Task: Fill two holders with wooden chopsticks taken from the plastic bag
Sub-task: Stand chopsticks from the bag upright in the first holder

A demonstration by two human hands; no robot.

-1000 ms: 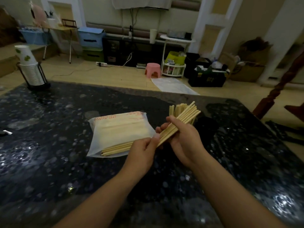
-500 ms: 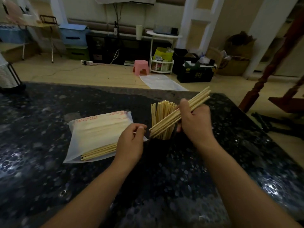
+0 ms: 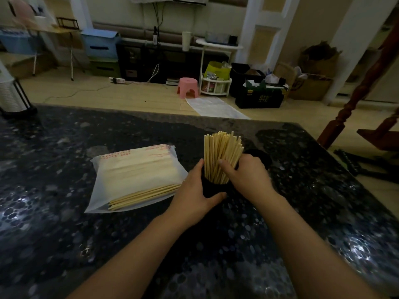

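Both hands (image 3: 194, 190) (image 3: 248, 175) grip the dark holder (image 3: 212, 188) of upright chopsticks (image 3: 220, 156).

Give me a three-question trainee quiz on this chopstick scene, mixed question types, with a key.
1. True or false: the plastic bag lies flat on the table with chopstick ends sticking out of its open end.
2. Multiple choice: what does the left hand grip? A) the plastic bag B) the dark holder C) a paper cup
3. Fill in: the right hand presses against the bundle of chopsticks standing ____ in the holder.

Key: 1 true; 2 B; 3 upright
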